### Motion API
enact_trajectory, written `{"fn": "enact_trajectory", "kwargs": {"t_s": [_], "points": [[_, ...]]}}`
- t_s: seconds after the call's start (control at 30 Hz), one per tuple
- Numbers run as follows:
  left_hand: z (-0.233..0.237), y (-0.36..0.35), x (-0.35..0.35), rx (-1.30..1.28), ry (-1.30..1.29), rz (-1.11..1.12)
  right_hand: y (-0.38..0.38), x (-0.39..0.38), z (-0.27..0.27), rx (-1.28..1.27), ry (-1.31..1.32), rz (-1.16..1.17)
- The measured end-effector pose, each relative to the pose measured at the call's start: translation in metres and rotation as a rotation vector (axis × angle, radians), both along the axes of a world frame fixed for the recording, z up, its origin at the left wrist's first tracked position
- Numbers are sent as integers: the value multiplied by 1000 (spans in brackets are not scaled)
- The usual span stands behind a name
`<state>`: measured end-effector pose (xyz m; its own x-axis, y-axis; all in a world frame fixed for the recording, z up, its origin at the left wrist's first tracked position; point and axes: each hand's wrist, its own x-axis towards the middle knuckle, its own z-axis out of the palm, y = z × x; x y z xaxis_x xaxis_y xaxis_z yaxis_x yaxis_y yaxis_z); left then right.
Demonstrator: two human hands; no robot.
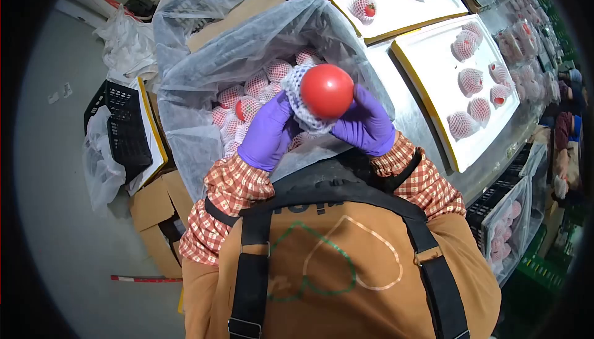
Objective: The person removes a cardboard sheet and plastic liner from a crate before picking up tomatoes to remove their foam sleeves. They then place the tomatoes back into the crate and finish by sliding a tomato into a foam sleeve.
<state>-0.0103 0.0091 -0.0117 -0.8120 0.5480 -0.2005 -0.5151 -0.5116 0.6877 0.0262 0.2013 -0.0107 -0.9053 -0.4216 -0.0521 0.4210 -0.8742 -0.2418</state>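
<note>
- Head view: left gloved hand curled round the near edge of a white foam net; right gloved hand grips the tomato from the other side.
- Tomato held up over the plastic-lined box, above netted tomatoes; red skin bare on top, net bunched along its left and lower sides.
- Step, as judged: two-handed handling of one tomato partly out of its net; can't tell if net is going on or coming off.
- Next move calls for, as judged: light, steady support under the fruit while the net is worked, no squeezing; smooth skin could slip.
- White tray to the right bears more netted tomatoes, well apart from both hands.
</note>
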Motion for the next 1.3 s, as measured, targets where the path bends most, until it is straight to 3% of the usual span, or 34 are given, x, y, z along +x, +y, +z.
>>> {"fn": "enact_trajectory", "kwargs": {"t_s": [0.03,0.1,0.17,0.27,0.3,0.37,0.43,0.47,0.5,0.53,0.57,0.6,0.63,0.67,0.7,0.77,0.83,0.87,0.97,1.1,1.2,1.23,1.3], "points": [[2,0,-3,-4,-2,-1,7,3,3,223,109,40],[3,0,-13,-159,161,3,12,-1,18,318,177,64],[7,5,-17,-239,134,31,12,-2,19,759,372,-20],[8,16,-17,-747,636,262,14,0,16,993,460,-112],[7,18,-17,-764,625,256,14,0,11,1130,534,-188],[9,22,-17,-840,892,423,15,-3,3,1070,505,-239],[16,28,-10,-868,935,431,22,-10,-4,1363,694,-497],[17,33,-7,-812,1031,379,26,-10,-3,1491,669,-555],[17,39,-3,-757,1124,328,29,-7,-5,1486,670,-548],[17,47,4,-768,1117,337,31,-2,-7,1296,434,-531],[17,57,12,-687,1065,146,36,0,-10,1100,206,-502],[16,61,15,-600,1004,-43,47,-1,-12,1192,204,-509],[12,58,14,-607,998,-37,62,-2,-15,1287,200,-520],[5,54,13,-657,1055,-213,74,-7,-27,1311,315,-646],[-1,51,11,-700,1107,-397,89,-4,-32,497,8,-637],[-11,35,-1,-763,1138,-418,128,-3,-43,461,-239,-803],[-36,13,-15,-1046,974,-456,182,1,-78,119,-123,-749],[-50,0,-28,-1164,925,-508,199,6,-87,-2,-189,-762],[-91,-32,-61,-1459,822,-578,225,23,-101,-182,-289,-737],[-124,-45,-68,-1560,834,-667,216,38,-104,-52,-334,-823],[-108,-7,-59,-1314,815,-675,187,32,-86,156,-130,-772],[-115,7,-55,-1304,813,-686,171,29,-75,340,-132,-802],[-138,29,-47,-1124,1018,-551,146,23,-55,461,-161,-777]]}}
